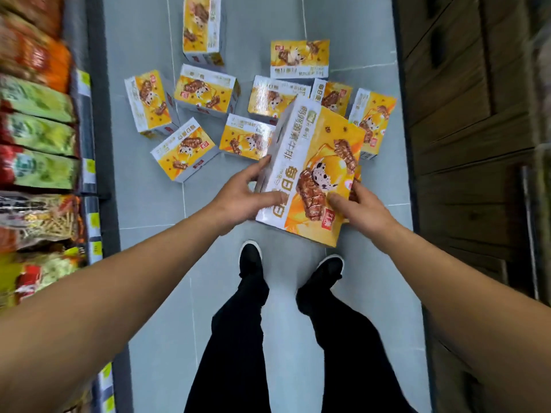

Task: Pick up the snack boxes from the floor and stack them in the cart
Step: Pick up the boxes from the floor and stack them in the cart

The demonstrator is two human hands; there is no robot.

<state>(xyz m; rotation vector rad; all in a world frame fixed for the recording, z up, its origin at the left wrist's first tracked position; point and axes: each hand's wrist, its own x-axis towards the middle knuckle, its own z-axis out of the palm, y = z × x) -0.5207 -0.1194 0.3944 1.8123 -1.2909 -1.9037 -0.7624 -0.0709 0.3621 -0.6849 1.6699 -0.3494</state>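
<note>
A yellow snack box (313,171) is held tilted above the grey floor (143,43), over other scattered boxes (185,149) between a snack shelf (38,135) and dark cabinets (465,99). Left hand (241,198) and right hand (363,207) each close their grip on the box's near edges.

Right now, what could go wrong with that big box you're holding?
The held box is tilted and pinched only at its edges by the left hand and right hand, so it might slip. Loose boxes lie close ahead of the shoes; a step forward could trip on or crush them.
</note>
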